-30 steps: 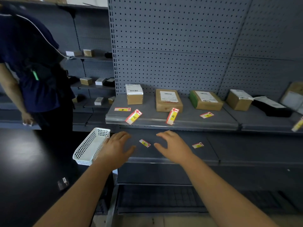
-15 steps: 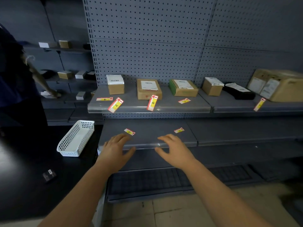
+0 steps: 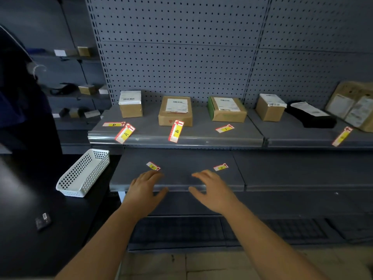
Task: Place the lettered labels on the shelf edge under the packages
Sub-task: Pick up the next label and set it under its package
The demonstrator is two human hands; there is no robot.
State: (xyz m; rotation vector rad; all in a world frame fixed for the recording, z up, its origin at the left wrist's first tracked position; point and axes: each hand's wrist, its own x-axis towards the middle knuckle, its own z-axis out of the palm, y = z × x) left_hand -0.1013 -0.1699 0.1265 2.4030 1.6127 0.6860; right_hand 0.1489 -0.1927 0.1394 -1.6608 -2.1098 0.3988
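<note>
The upper shelf (image 3: pixel 201 139) carries the row of packages (image 3: pixel 175 111) along its back, and its clear front edge runs from 9 to 3 o'clock across the view; the lower shelf (image 3: pixel 181 156) juts out beneath it, and both hands hover over its front lip; the left hand (image 3: pixel 144 188) is palm down with its fingers (image 3: pixel 154 174) apart and lightly bent, clamped on nothing; the right hand (image 3: pixel 213 189) mirrors it, fingers spread and holding nothing, thumb turned in towards 9 o'clock; label A (image 3: pixel 125 133) and label B (image 3: pixel 176 131) lie across the upper shelf's edge at a slant rather than seated along it; the piece that matters next, I judge, is label C (image 3: pixel 153 166), which lies flat on the lower shelf just beyond the left fingertips, at about 12 o'clock from them, so near that I cannot tell whether they touch; its long axis runs from 10 to 4 o'clock, across the line of reach; a second label (image 3: pixel 221 167), its letter too blurred to read, lies at 1 o'clock from the right fingers and a little apart, its long axis from 8 to 2 o'clock; the left hand is plainly the nearer to label C, and a short forward reach and pinch looks enough to lift it.
</note>
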